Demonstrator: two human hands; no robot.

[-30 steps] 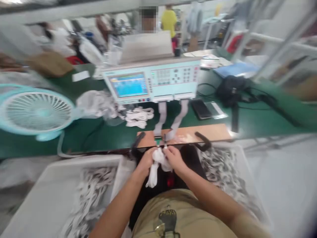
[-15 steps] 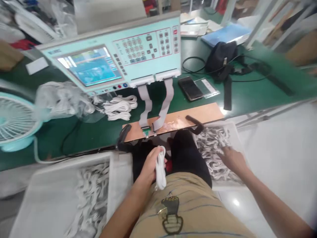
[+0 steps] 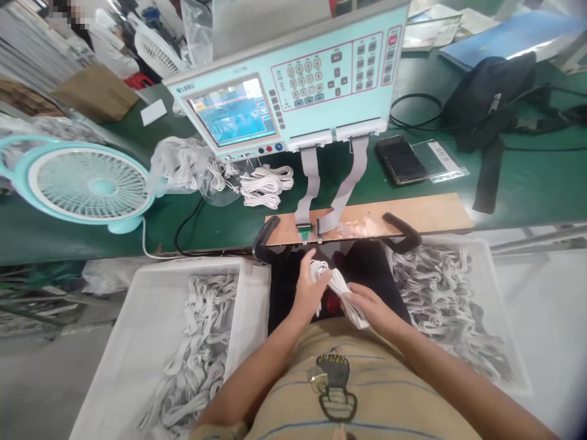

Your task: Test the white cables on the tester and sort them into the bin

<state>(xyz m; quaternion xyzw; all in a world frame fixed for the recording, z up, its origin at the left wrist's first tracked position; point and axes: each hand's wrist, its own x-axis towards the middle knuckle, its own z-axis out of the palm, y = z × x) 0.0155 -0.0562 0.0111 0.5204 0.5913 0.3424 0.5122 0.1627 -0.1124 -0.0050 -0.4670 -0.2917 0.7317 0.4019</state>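
My left hand [image 3: 310,287] is closed on a coiled white cable [image 3: 319,269] above my lap, its thumb and a finger at the top loops. Beside it, my right hand [image 3: 370,305] grips a bundle of white cable [image 3: 342,288] that slants down to the right. The two bundles touch or overlap near my left thumb. Just beyond the hands, a small green connector board [image 3: 304,232] sits at the edge of a wooden board [image 3: 426,214], joined by grey ribbon cables [image 3: 352,183] to a test instrument [image 3: 316,113] with a lit screen.
White bins of cables stand at left [image 3: 119,342] and right [image 3: 509,342]. Black clamp-like handles [image 3: 266,239] flank the wooden board. On the green table [image 3: 220,235] are a fan [image 3: 92,183], white cable bundles [image 3: 266,185], a phone [image 3: 401,160] and a black bag [image 3: 486,101].
My right hand has come from the right bin to my left hand, now with a cable bundle in it. The view has shifted, so the table items appear further right.
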